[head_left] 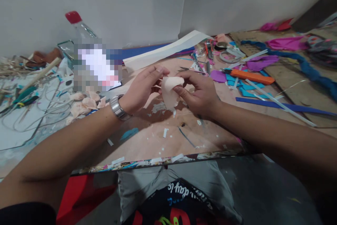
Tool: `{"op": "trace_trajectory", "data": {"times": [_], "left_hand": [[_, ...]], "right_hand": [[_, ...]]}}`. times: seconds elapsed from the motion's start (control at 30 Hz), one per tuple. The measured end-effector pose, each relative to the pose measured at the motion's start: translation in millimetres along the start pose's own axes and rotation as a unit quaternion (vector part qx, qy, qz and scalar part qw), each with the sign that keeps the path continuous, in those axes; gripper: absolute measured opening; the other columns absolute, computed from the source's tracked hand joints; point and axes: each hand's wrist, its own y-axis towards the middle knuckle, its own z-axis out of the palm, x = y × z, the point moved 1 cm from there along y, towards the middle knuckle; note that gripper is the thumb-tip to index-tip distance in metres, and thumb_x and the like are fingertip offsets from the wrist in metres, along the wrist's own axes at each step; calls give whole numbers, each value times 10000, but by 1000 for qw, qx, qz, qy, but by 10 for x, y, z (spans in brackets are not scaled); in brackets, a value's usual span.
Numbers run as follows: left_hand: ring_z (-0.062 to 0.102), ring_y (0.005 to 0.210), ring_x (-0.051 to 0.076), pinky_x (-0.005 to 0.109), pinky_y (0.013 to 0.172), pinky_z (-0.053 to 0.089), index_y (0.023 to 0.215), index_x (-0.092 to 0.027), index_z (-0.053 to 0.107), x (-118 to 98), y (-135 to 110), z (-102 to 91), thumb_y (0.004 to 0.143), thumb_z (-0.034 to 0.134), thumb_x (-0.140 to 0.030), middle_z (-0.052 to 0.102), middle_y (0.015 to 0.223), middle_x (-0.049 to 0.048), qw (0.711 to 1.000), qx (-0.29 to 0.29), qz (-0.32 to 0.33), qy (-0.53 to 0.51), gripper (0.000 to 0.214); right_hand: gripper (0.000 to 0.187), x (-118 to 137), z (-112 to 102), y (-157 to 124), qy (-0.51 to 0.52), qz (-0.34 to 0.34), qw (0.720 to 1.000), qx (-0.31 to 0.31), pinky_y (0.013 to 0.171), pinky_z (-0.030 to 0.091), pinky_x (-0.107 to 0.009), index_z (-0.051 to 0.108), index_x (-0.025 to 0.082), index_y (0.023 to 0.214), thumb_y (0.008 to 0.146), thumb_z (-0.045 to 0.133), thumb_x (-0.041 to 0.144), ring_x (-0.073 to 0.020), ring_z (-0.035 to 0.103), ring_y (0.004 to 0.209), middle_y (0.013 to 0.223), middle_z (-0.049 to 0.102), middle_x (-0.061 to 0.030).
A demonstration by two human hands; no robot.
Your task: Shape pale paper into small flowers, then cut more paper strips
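Observation:
A pale cream, petal-shaped piece of thin, paper-like material [170, 93] is held up above the table between my two hands. My right hand [202, 91] pinches its right side, thumb in front and fingers behind, and the upper edge curls over there. At the left edge, my left hand [143, 88] has its fingertips lightly around the same piece; some of those fingers are partly hidden. Similar peach-coloured pieces [84, 105] lie in a loose pile to the left of my left wrist.
An orange utility knife [252, 76] lies at right among coloured scraps and a blue strip [284, 105]. Behind are scissors [193, 71], tape rolls [231, 55] and a long cream sheet [168, 49]. Green-handled pliers [25, 95], wire and a red-capped bottle [85, 30] stand left.

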Motion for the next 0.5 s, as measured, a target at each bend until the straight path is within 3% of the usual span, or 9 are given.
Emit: {"op": "trace_trajectory", "data": {"times": [0.2,0.4,0.5], "left_hand": [[645,891,153,258,779,530,1037,-164,629,24,3,-13,787,858,-444,669,1049,60,995,44,34,87,440],[648,880,152,269,808,521,978,-144,656,-7,-3,5,841,801,-483,704,995,68,994,47,30,90,393],[653,913,164,278,830,513,1003,-138,679,-13,-11,4,875,762,-489,723,1029,84,990,70,26,122,383]], "right_hand": [[254,-8,7,1,-9,-15,1000,13,690,494,-290,713,192,1089,949,690,402,-150,630,684,786,703,-11],[290,0,13,3,21,-7,1000,-4,677,516,-279,693,219,1183,970,665,414,-149,641,733,940,735,-32],[285,2,9,0,14,0,1000,12,696,521,-293,720,224,1134,967,673,450,-152,645,714,886,743,-30]]}}
